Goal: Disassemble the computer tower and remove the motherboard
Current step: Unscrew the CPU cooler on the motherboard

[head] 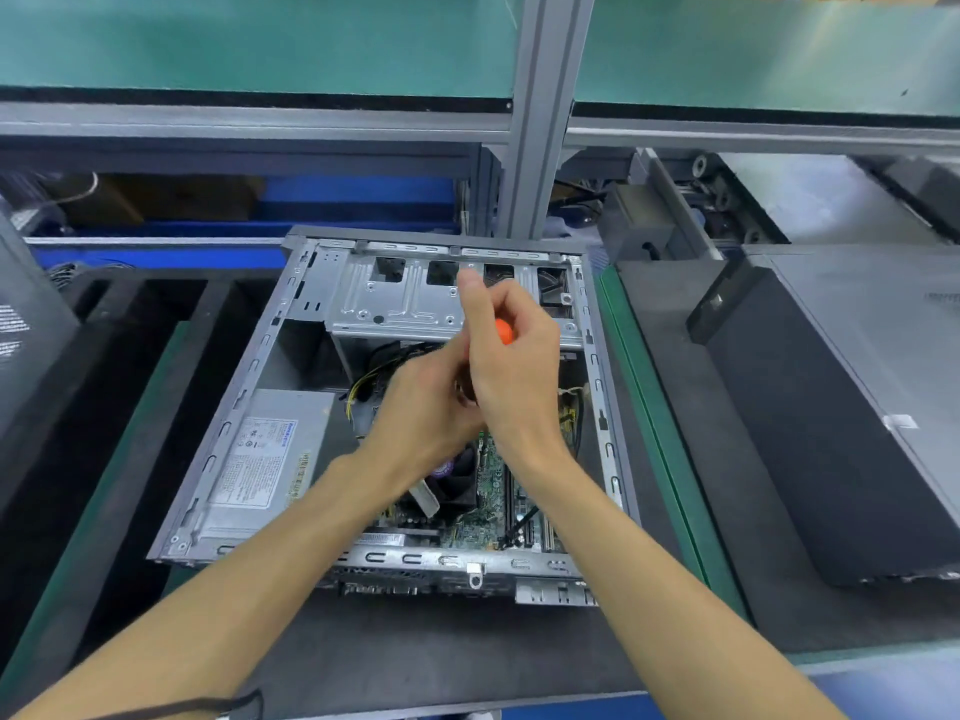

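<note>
My hands cover the middle of the open computer tower (249, 407), so whatever the tool tip meets is hidden from me. My right hand (511, 366) is curled round a screwdriver (503, 331), of which only a bit of orange handle shows between my fingers. My left hand (426, 413) sits just beside it with fingers bent toward the shaft; whether they actually pinch it I cannot tell.

The tower lies on its side on a dark mat (415, 652) edged in green, under a grey aluminium frame post (545, 111) and a green shelf (249, 44). A second closed black case (831, 407) lies to my right, partly cut off.

Inside the tower, the motherboard (488, 491) sits at the near right, mostly behind my wrists (green board and slots peek out). The silver power supply (260, 465) fills the near left corner, its label facing up. A bare metal drive cage (400, 298) spans the far end, and yellow and black cables (363, 387) run below it.
</note>
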Available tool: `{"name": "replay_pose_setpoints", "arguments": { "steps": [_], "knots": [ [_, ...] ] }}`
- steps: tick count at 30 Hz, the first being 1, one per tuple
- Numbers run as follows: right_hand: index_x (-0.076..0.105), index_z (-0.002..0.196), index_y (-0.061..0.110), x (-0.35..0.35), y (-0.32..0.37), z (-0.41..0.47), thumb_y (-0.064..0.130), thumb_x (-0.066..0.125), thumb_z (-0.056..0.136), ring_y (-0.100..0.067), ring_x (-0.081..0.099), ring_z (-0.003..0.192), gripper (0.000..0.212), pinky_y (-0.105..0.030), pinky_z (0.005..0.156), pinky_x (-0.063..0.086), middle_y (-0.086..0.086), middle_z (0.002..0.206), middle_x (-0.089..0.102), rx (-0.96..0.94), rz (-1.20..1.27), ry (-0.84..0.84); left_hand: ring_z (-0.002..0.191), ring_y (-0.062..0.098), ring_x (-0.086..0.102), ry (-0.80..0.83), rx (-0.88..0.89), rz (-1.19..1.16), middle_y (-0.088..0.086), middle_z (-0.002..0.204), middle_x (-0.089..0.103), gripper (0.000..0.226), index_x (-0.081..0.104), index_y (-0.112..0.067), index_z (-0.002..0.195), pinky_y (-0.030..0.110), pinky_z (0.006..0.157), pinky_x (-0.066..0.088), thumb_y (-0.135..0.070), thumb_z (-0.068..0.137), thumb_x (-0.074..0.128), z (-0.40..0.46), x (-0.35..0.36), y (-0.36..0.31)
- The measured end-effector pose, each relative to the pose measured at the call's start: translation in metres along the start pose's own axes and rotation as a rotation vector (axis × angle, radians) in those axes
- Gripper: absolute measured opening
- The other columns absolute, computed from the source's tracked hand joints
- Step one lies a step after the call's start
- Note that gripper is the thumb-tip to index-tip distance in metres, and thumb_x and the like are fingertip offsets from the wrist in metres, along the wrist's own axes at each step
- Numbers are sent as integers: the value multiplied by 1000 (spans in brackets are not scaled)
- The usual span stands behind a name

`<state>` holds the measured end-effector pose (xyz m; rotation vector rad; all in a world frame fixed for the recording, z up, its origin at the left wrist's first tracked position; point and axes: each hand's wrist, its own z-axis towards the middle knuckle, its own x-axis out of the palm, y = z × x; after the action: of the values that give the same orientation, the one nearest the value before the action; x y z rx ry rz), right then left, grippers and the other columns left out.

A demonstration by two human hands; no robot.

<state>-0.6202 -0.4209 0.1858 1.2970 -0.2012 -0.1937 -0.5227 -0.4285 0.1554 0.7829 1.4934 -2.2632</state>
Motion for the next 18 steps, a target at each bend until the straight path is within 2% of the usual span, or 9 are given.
{"name": "replay_pose_setpoints", "arguments": {
  "steps": [1, 2, 4, 6, 9, 12, 14, 16, 18],
  "knots": [
    [45, 62, 5, 1, 1, 1, 37, 54, 103, -22, 39, 48, 53, -36, 51, 38, -14, 52, 42, 3, 35, 31, 67, 5, 62, 28, -13, -26, -20, 67, 61, 29, 58, -25, 89, 20, 59, 46, -47, 69, 57, -2, 2, 0],
    [44, 56, 6, -2, 2, 5, 36, 50, 104, -23, 36, 42, 56, -34, 45, 34, -14, 46, 39, 24, 93, 79, 71, 2, 62, 89, -30, -73, -21, 73, 63, 29, 54, -29, 92, 21, 62, 48, -47, 70, 61, -4, 3, 2],
    [46, 50, 17, -13, 3, 19, 35, 46, 104, -18, 32, 35, 57, -24, 40, 30, -5, 39, 39, 116, 205, 217, 92, -1, 66, 270, -51, -223, -23, 96, 66, 38, 51, -30, 113, 21, 81, 53, -43, 81, 68, -8, 2, 8],
    [48, 49, 21, -22, 3, 28, 34, 44, 105, -17, 35, 34, 57, -21, 41, 33, -1, 39, 42, 169, 245, 335, 102, 6, 67, 354, -47, -292, -17, 109, 69, 32, 55, -24, 121, 27, 95, 52, -34, 92, 62, -11, 1, 12],
    [51, 47, 19, -24, 0, 30, 34, 43, 106, -22, 54, 44, 61, -27, 54, 47, -7, 46, 55, 184, 251, 356, 92, 23, 70, 292, -61, -261, -5, 101, 74, 14, 66, -29, 106, 43, 89, 54, -30, 92, 64, -6, -2, 12],
    [60, 51, 15, -20, -2, 27, 39, 45, 105, -18, 65, 67, 61, -23, 74, 51, -11, 66, 70, 92, 148, 242, 75, 7, 67, 210, 5, -136, -9, 83, 73, 12, 67, -25, 90, 32, 75, 54, -35, 86, 73, 3, -6, 14],
    [62, 58, 16, -13, -1, 21, 46, 52, 99, -15, 58, 65, 52, -16, 68, 47, -8, 65, 64, 14, 75, 142, 70, 6, 62, 133, 11, -99, -10, 75, 68, 24, 61, -27, 86, 24, 66, 49, -47, 79, 72, 6, -6, 10],
    [53, 60, 19, -4, 0, 14, 48, 54, 97, -12, 47, 54, 47, -21, 56, 42, 3, 56, 50, -29, 19, 75, 71, 15, 60, 111, 9, -76, -2, 76, 65, 34, 57, -20, 91, 31, 66, 49, -48, 72, 65, 3, -2, 6],
    [48, 63, 17, -4, 0, 16, 40, 51, 103, -16, 39, 43, 46, -29, 44, 34, 5, 50, 42, -4, 59, 65, 77, 20, 61, 178, 21, -109, 2, 83, 63, 33, 54, -18, 100, 39, 71, 53, -38, 78, 66, -2, 3, 6]
  ]
}}
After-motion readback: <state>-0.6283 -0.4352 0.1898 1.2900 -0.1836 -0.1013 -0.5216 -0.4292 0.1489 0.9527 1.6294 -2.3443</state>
